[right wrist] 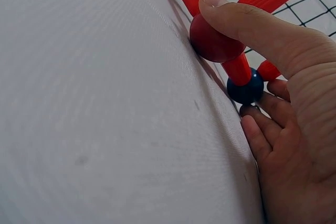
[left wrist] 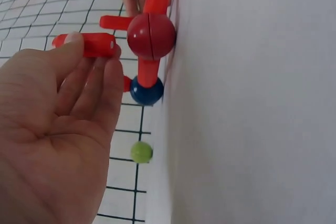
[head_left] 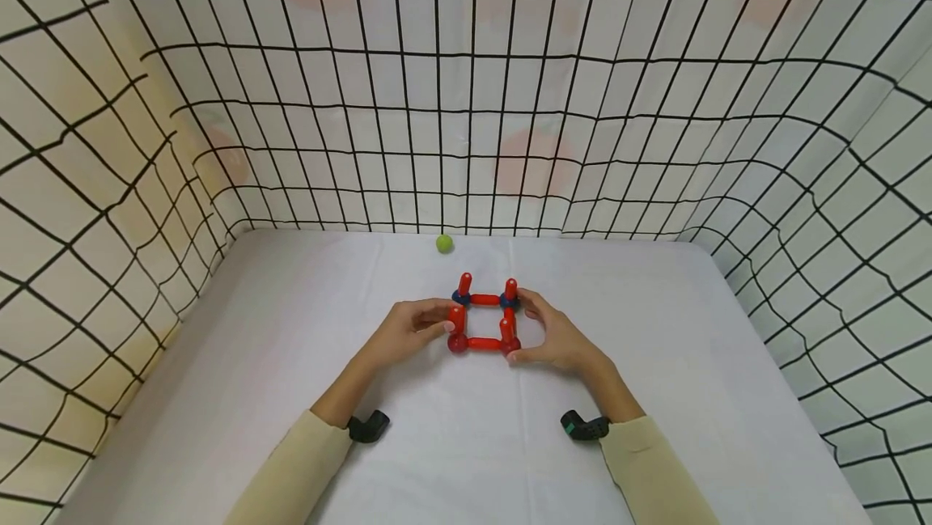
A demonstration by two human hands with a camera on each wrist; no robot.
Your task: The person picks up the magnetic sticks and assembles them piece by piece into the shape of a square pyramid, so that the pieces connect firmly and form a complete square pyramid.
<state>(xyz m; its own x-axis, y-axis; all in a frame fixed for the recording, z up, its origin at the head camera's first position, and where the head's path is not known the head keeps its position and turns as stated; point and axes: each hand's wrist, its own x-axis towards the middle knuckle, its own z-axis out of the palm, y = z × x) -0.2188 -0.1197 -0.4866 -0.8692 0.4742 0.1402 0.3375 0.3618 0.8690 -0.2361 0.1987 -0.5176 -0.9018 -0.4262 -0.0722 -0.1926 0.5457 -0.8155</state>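
Note:
A square construction-toy frame of red rods (head_left: pixel 484 343) and ball connectors lies on the white table. Its two far balls are blue, such as the far-left blue ball (left wrist: pixel 147 89); the two near ones are dark red. Between thumb and fingertips my left hand (head_left: pixel 409 332) pinches a red rod (left wrist: pixel 97 44). That rod's end is just apart from the near-left red ball (left wrist: pixel 151 36). My right hand (head_left: pixel 557 339) grips the frame's right side, thumb on the near-right red ball (right wrist: pixel 216 38) and fingers by the far-right blue ball (right wrist: pixel 245 86). Red rods stand up from the other balls.
A small green ball (head_left: pixel 444 243) sits at the table's far edge. Black wire mesh (head_left: pixel 466 112) rises along the back and both sides of the white-covered table (head_left: pixel 466 460). Each wrist bears a black device, such as the left wrist camera (head_left: pixel 370 426).

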